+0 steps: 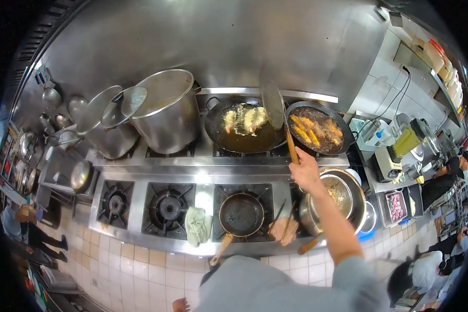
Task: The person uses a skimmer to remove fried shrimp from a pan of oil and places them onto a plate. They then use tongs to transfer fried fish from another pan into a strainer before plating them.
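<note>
My right hand (304,169) is closed round the wooden handle of a metal strainer (273,104), whose head is tilted up between two woks. Pale battered pieces (244,119) fry in oil in the left wok (210,125). Golden-brown pieces (309,129) lie in the bubbling oil of the right wok (344,130). At the bottom edge my left hand (181,305) hangs low, partly cut off, its fingers slightly apart and nothing visible in it. A frying pan (241,213) sits on the front burner, between my body and the woks.
Two tall pots (166,122) stand at the back left. A pale green cloth (197,226) lies by the front burners. Beside the pan are dark sticks over a tan, unclear item (284,230). Steel bowls (343,195) and a blender (400,151) are rightward. Other people (426,270) stand farther off.
</note>
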`<state>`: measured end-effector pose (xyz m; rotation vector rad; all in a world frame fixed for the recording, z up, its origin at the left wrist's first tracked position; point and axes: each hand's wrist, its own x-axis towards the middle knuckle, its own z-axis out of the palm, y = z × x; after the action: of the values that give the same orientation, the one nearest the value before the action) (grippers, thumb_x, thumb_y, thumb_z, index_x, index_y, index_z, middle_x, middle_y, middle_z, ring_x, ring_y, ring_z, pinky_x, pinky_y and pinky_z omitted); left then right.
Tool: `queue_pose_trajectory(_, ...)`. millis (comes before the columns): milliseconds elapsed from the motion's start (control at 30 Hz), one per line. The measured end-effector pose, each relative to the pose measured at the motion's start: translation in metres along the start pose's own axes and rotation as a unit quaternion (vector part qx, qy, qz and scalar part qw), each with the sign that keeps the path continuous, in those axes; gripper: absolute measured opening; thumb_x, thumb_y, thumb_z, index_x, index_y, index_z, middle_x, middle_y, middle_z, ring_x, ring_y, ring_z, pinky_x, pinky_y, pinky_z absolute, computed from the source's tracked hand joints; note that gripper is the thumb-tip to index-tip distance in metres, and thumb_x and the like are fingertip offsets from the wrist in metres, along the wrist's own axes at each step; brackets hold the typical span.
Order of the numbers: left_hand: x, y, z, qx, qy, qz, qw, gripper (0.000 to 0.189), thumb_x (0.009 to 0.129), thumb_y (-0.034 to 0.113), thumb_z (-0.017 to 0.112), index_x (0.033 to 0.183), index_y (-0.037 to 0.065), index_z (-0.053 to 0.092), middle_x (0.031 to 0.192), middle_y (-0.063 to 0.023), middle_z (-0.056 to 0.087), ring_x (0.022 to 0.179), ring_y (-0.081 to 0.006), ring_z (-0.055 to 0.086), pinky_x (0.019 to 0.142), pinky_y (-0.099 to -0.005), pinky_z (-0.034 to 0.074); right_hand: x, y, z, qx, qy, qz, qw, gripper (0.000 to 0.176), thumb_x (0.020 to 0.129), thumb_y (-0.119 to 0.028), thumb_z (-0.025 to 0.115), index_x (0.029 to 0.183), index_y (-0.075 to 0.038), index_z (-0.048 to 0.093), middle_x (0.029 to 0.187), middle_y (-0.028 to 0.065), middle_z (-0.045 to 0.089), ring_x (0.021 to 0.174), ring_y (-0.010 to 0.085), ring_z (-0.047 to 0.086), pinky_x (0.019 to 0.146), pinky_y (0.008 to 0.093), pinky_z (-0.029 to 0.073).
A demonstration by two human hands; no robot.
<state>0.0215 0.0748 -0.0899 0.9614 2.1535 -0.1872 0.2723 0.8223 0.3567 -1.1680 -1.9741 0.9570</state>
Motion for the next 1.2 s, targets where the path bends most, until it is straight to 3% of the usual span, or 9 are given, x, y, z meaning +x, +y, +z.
queue_pose_trajectory(133, -0.011, 0.015, -0.028, -0.008, 0.008, -0.01, 1.0, 0.032, 0.092, 0.032, 0.056, 0.108, 0.005, 0.063, 0.096, -0.0133, 0.073, 0.091, -0.0286, 0.071, 0.072, -0.0431, 0.058, -0.005, -0.02, 0.017, 0.091, -0.025, 0.088, 0.992, 0.059, 0.082, -0.004, 0.055, 0.141, -0.002, 0.049, 0.077, 0.0083, 0.065, 0.057, 0.0147, 0.058, 0.056, 0.0304, 0.05)
queue_pose_trajectory(267, -0.003, 0.018, -0.033, -0.548, 0.01, -0.206, 0.811, 0.038, 0.096, 0.023, 0.049, 0.124, -0.001, 0.059, 0.111, -0.0156, 0.071, 0.094, -0.0267, 0.071, 0.078, -0.0392, 0.061, -0.017, -0.041, 0.022, 0.157, -0.034, 0.132, 0.978, 0.059, 0.084, -0.005, 0.054, 0.142, -0.004, 0.049, 0.074, 0.0066, 0.062, 0.057, 0.0133, 0.057, 0.053, 0.0287, 0.048)
queue_pose_trajectory(367, -0.015, 0.034, -0.053, -0.251, -0.021, -0.09, 0.964, 0.045, 0.098, 0.016, 0.043, 0.137, -0.006, 0.049, 0.122, -0.0176, 0.066, 0.099, -0.0255, 0.07, 0.083, -0.0372, 0.061, -0.022, -0.047, 0.021, 0.163, -0.042, 0.114, 0.979, 0.059, 0.085, -0.006, 0.055, 0.143, -0.004, 0.048, 0.072, 0.0046, 0.06, 0.056, 0.0116, 0.056, 0.051, 0.0268, 0.047)
queue_pose_trajectory(533, -0.01, 0.026, -0.031, -0.42, -0.034, -0.166, 0.892, 0.041, 0.096, 0.021, 0.049, 0.129, -0.002, 0.055, 0.122, -0.0141, 0.067, 0.1, -0.025, 0.069, 0.084, -0.0384, 0.06, -0.052, -0.041, 0.007, 0.085, -0.029, 0.01, 0.996, 0.059, 0.087, -0.007, 0.056, 0.145, -0.003, 0.046, 0.074, 0.0027, 0.059, 0.056, 0.009, 0.053, 0.051, 0.025, 0.045)
queue_pose_trajectory(633, -0.015, 0.023, -0.035, -0.018, -0.06, -0.016, 0.998, 0.035, 0.093, 0.025, 0.052, 0.119, 0.003, 0.059, 0.119, -0.0096, 0.069, 0.099, -0.0249, 0.069, 0.082, -0.0406, 0.059, -0.069, -0.054, -0.003, 0.162, -0.094, 0.077, 0.979, 0.059, 0.087, -0.008, 0.056, 0.144, -0.001, 0.045, 0.077, 0.006, 0.062, 0.06, 0.011, 0.055, 0.055, 0.0284, 0.048)
queue_pose_trajectory(800, 0.013, 0.0, -0.013, 0.044, -0.037, 0.066, 0.996, 0.031, 0.089, 0.028, 0.055, 0.111, 0.006, 0.06, 0.112, -0.0057, 0.07, 0.099, -0.0254, 0.068, 0.079, -0.0417, 0.056, -0.059, -0.031, 0.037, 0.114, -0.108, 0.035, 0.987, 0.06, 0.085, -0.009, 0.058, 0.143, 0.001, 0.043, 0.081, 0.0163, 0.064, 0.066, 0.0228, 0.062, 0.065, 0.0355, 0.051)
queue_pose_trajectory(867, 0.016, 0.008, -0.004, -0.398, 0.007, -0.024, 0.917, 0.023, 0.095, 0.025, 0.052, 0.108, 0.007, 0.06, 0.098, -0.0076, 0.062, 0.081, -0.0266, 0.062, 0.064, -0.0435, 0.049, -0.051, -0.025, 0.052, 0.045, -0.057, -0.03, 0.997, 0.061, 0.084, -0.01, 0.058, 0.142, 0.002, 0.043, 0.082, 0.0212, 0.065, 0.071, 0.0297, 0.065, 0.07, 0.0376, 0.052)
queue_pose_trajectory(1033, 0.007, 0.024, -0.017, -0.72, -0.052, -0.17, 0.671, 0.02, 0.098, 0.024, 0.045, 0.105, 0.009, 0.057, 0.087, -0.0071, 0.054, 0.073, -0.0279, 0.056, 0.055, -0.0456, 0.043, -0.026, -0.036, 0.057, 0.027, -0.05, 0.008, 0.998, 0.06, 0.083, -0.01, 0.057, 0.141, 0.001, 0.045, 0.089, 0.0243, 0.067, 0.077, 0.0359, 0.067, 0.072, 0.0381, 0.053)
queue_pose_trajectory(1200, -0.014, 0.032, -0.015, -0.494, 0.014, -0.122, 0.861, 0.02, 0.094, 0.028, 0.05, 0.1, 0.011, 0.058, 0.086, -0.0081, 0.059, 0.077, -0.0285, 0.06, 0.059, -0.0456, 0.046, -0.008, -0.028, 0.056, 0.013, -0.013, -0.022, 1.0, 0.057, 0.082, -0.01, 0.056, 0.138, 0.0, 0.049, 0.096, 0.0256, 0.068, 0.083, 0.0371, 0.068, 0.074, 0.0385, 0.053)
